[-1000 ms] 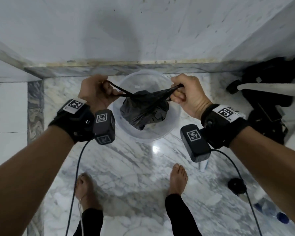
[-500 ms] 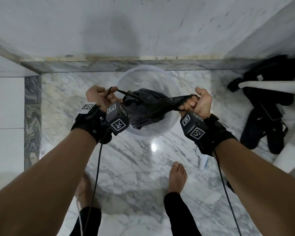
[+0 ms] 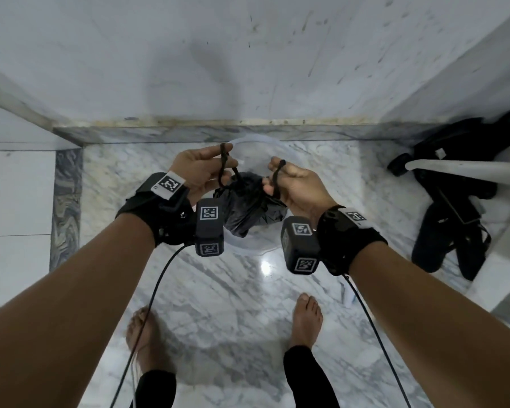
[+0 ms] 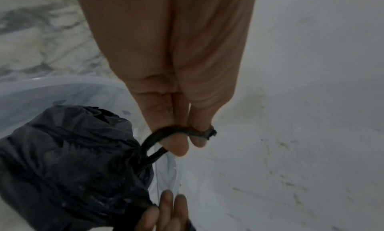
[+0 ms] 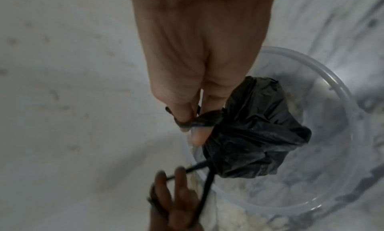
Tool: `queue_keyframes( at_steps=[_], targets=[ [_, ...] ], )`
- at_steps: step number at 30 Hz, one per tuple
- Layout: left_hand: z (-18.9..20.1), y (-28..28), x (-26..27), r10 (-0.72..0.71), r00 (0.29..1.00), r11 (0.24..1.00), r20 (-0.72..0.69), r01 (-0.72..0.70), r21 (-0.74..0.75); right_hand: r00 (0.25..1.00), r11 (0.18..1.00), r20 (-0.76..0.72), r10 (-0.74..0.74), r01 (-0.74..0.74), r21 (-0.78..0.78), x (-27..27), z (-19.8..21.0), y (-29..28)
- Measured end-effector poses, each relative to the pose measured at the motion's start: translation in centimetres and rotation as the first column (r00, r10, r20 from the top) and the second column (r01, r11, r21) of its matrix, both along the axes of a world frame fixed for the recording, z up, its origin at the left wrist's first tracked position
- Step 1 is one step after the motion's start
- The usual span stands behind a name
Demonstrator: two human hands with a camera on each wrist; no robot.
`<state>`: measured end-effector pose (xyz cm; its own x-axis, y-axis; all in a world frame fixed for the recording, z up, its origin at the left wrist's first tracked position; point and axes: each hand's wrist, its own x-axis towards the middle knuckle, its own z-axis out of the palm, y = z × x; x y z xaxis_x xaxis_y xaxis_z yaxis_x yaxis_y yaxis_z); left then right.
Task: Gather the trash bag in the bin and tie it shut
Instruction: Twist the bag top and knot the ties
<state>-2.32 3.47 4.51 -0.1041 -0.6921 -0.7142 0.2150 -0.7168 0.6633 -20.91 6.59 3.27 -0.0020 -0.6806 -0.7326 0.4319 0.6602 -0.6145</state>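
Both hands pinch twisted handle strips of crumpled black plastic trash bag [image 3: 249, 206], hung above clear round plastic bin [image 3: 258, 142] on marble floor [image 3: 233, 304]. Left hand [image 3: 202, 172] fingers curled round left strip; right hand [image 3: 296, 184] thumb and fingers clamp right strip.

bin [image 3: 277, 148] mostly hidden behind trash bag [image 3: 248, 207], bag contents unseen

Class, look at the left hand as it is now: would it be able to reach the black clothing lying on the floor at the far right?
Probably not as things stand. The left hand pinches a tie strand of the trash bag over the bin, and the right hand and its forearm lie between it and the black clothing.
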Motion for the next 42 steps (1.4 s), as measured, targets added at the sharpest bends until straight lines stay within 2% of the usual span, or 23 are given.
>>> queue_keyframes(
  at_steps=[2,4,8,11,14,17,20,23,26,29,32,35,36,38,42],
  targets=[
    [0.1,-0.4,-0.4,-0.07,0.997,0.997,0.016,0.071,-0.022,0.974,0.98,-0.13,0.184,-0.192,-0.051,0.4,-0.5,-0.4],
    [0.4,-0.8,-1.0,-0.145,0.989,0.989,0.024,0.145,-0.026,0.918,0.927,-0.213,0.335,-0.361,-0.098,0.7,-1.0,-0.8],
    [1.1,-1.4,-2.0,-0.34,0.941,0.94,0.0,0.34,-0.023,0.789,0.806,-0.317,0.526,-0.582,-0.112,1.4,-1.3,-1.9],
    [1.3,-1.7,-2.1,-0.363,0.932,0.932,0.015,0.363,-0.013,0.813,0.817,-0.243,0.529,-0.565,-0.114,1.7,-1.1,-2.3],
    [1.3,-1.8,-2.0,-0.401,0.892,0.907,0.209,0.419,-0.048,0.879,0.887,-0.237,0.415,-0.448,-0.112,1.7,-0.6,-2.1],
    [1.2,-1.8,-2.0,-0.317,0.855,0.914,0.41,0.391,-0.107,0.9,0.918,-0.298,0.319,-0.372,-0.141,1.2,-0.2,-1.9],
    [1.0,-1.7,-1.4,-0.246,0.746,0.875,0.619,0.446,-0.19,0.874,0.924,-0.409,0.261,-0.348,-0.155,0.2,0.3,-1.9],
    [0.8,-1.5,-0.4,-0.202,0.652,0.845,0.731,0.493,-0.206,0.82,0.919,-0.523,0.231,-0.36,-0.159,-1.2,0.3,-1.9],
    [0.4,-1.1,0.4,-0.182,0.53,0.828,0.828,0.537,-0.161,0.691,0.894,-0.68,0.246,-0.433,-0.116,-2.7,-0.1,-1.9],
    [-0.4,-0.5,1.1,-0.19,0.422,0.794,0.887,0.597,-0.114,0.486,0.832,-0.831,0.272,-0.553,-0.052,-3.9,-0.9,-1.8],
    [-2.0,0.3,2.1,-0.226,0.343,0.762,0.912,0.646,-0.055,0.318,0.742,-0.907,0.277,-0.67,-0.008,-4.7,-1.6,-1.4],
    [-3.6,1.2,2.6,-0.269,0.229,0.714,0.935,0.699,0.034,0.074,0.645,-0.947,0.314,-0.748,0.155,-5.9,-2.3,-0.9],
    [-4.1,1.5,2.8,-0.279,0.187,0.697,0.942,0.714,0.064,0.014,0.617,-0.946,0.325,-0.761,0.201,-6.2,-2.5,-0.7],
    [-4.8,2.0,3.0,-0.288,0.126,0.666,0.949,0.739,0.104,-0.051,0.58,-0.941,0.334,-0.776,0.248,-6.9,-2.9,-0.4],
    [-6.0,2.9,2.9,-0.283,0.083,0.654,0.955,0.745,0.129,-0.1,0.562,-0.925,0.366,-0.769,0.305,-7.5,-3.9,0.4]
  ],
)
